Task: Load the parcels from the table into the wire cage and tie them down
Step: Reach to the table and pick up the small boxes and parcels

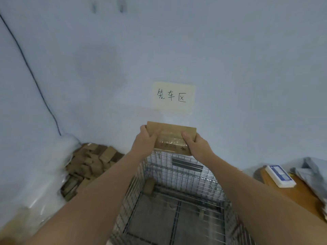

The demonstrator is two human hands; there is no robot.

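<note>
Pale blue wall backs everything, with one handwritten paper sign (173,98) at twelve o'clock. Nearest, at six o'clock, the wire cage (177,206) stands open-topped, one small brown parcel (150,186) against its far-left corner. Over its far rim, one flat cardboard parcel (174,137) is held level, long axis running nine to three o'clock, left hand (144,141) gripping its left end, right hand (199,145) its right, thumbs on top. The drop lies straight down and toward the person. One table (292,190) at three o'clock carries one white box (281,176); cardboard boxes (88,165), too many to count, lie piled at nine.

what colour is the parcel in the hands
Brown cardboard parcel with a clear shiny tape strip on top, seen in the head view.
</note>
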